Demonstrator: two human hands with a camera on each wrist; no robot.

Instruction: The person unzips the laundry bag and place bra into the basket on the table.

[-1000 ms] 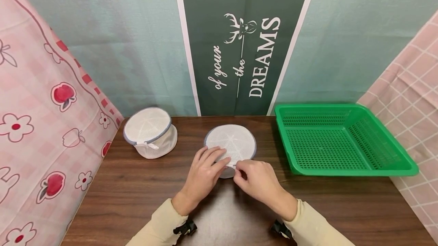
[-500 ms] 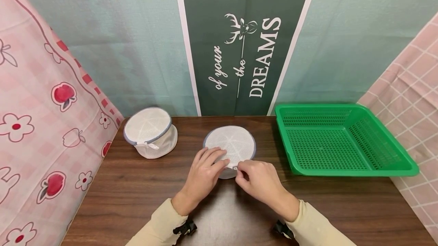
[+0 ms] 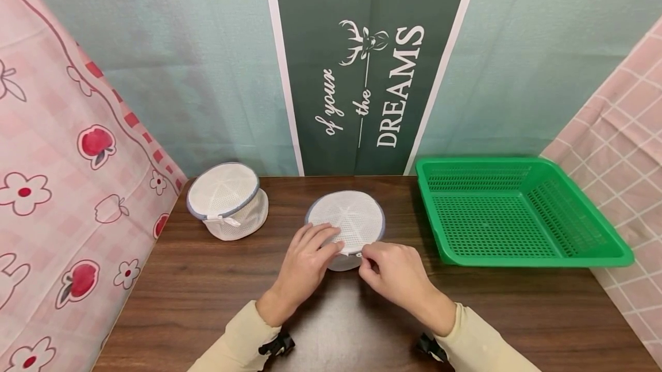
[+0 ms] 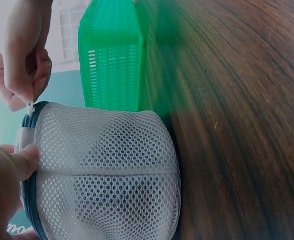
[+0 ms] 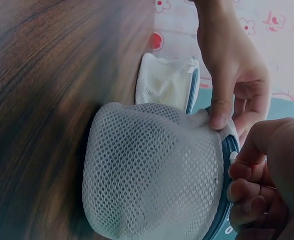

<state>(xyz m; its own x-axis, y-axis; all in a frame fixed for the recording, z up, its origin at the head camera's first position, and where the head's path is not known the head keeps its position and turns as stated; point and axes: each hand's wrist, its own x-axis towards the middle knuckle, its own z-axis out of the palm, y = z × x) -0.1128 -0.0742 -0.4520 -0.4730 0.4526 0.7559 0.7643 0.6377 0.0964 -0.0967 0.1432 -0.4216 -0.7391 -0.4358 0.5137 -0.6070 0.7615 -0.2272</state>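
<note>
A round white mesh laundry bag (image 3: 347, 214) with a blue zippered rim stands upright in the middle of the wooden table. My left hand (image 3: 305, 260) holds its rim at the front left, the thumb (image 4: 29, 159) against the side and the other fingers over the top. At the front of the rim, my right hand (image 3: 397, 273) pinches the small white zipper pull (image 4: 30, 107) between thumb and forefinger. The blue zipper (image 5: 227, 147) runs along the rim between the hands. Whatever the bag may contain cannot be made out.
A second white mesh bag (image 3: 223, 191) stands at the back left, its top tilted. On the right is a green plastic basket (image 3: 439, 245) with slotted walls. A printed curtain (image 3: 357, 73) hangs behind the dark wooden table (image 3: 217, 280).
My right hand has moved slightly to the right along the rim with the zipper pull. The bag has shifted a little left and toward me, my left hand still holding it.
</note>
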